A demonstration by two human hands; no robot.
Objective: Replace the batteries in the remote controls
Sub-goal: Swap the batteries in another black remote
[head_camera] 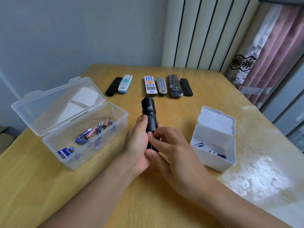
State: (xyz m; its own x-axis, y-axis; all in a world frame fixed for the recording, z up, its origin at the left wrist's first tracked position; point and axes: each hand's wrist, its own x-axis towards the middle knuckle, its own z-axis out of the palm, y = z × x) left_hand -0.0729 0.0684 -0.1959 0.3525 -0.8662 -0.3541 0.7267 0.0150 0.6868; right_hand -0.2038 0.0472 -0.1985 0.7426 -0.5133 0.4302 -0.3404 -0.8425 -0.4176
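Clearly the left hand (pixel 137 142) wraps the black remote (pixel 149 122), holding it steady above the table (pixel 164 203) so the right hand (pixel 171 145) can pinch at its battery slot; fresh batteries (pixel 89 133) wait in the clear box (pixel 54 145).

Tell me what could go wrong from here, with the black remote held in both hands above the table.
1. The right hand covers the battery bay of the black remote, so cell polarity cannot be checked here.
2. A loose cell could drop from the remote, which is held in the air by the left hand.
3. Batteries lie in both the clear box and the white box; old and new could get mixed.
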